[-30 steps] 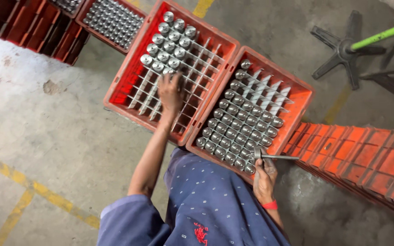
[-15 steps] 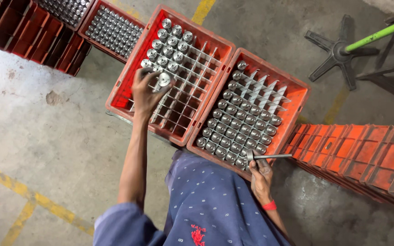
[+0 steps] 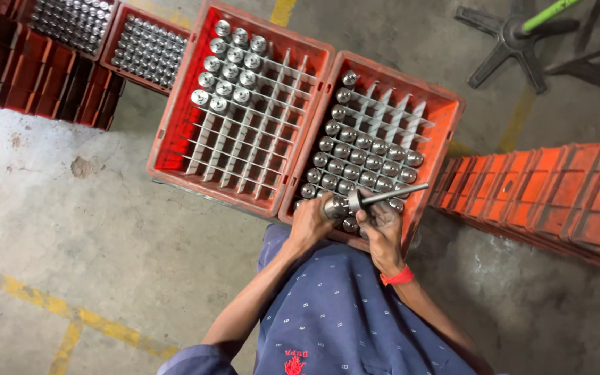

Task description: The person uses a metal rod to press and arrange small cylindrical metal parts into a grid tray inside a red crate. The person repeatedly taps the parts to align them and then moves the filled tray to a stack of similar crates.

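Note:
Two red plastic crates with grid dividers sit side by side on the floor. The left crate has several shiny metal cylinders in its far cells; the right crate holds many more. My left hand grips one metal cylinder at the near edge of the right crate. My right hand holds a thin metal rod tool whose end meets that cylinder. A red band circles my right wrist.
More red crates stand stacked at the top left, some filled with metal cylinders, and a row lies at the right. A black star-shaped stand base with a green pole is at the top right. Yellow lines mark the concrete floor.
My left hand left the far cells of the left crate and came back to the near edge of the right crate, where it now holds a cylinder against the rod tool.

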Demonstrator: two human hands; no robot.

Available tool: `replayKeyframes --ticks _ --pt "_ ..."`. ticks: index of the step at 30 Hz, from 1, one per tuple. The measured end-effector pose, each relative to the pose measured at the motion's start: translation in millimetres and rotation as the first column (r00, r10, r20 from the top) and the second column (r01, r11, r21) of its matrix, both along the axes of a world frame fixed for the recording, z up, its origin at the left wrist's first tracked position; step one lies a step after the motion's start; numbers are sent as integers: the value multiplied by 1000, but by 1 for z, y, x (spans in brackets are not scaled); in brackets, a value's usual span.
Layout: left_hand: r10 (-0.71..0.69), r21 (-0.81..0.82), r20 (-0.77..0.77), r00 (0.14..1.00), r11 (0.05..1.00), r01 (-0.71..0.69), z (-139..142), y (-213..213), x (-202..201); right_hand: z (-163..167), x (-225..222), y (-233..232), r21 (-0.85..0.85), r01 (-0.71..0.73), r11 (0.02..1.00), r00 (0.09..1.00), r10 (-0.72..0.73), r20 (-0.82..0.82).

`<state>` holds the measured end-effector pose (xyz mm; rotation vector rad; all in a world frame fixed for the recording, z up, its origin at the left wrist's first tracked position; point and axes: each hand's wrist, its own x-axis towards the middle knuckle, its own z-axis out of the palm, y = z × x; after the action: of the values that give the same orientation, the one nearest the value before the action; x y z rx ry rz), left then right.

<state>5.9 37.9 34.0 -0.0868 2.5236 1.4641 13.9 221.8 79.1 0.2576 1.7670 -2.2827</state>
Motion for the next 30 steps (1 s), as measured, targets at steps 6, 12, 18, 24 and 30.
replayKeyframes --ticks 6,12,18,24,30 --pt "-205 -72 142 968 974 217 6 15 2 -9 14 9 37 -113 993 980 118 -163" --pt "-349 94 74 934 935 342 -2 9 0 -46 14 35 -46 -97 994 995 98 22" --pt "-250 -267 -81 965 938 220 -29 1 -81 -75 -12 67 -74 337 939 941 -339 -9" --pt "-445 -627 -442 779 775 86 -54 10 -177 -77 -12 76 -60 371 927 928 -373 -22" --pt "-79 -157 -680 729 987 -40 -49 -1 -166 -78 2 62 -26 343 939 939 -342 38"
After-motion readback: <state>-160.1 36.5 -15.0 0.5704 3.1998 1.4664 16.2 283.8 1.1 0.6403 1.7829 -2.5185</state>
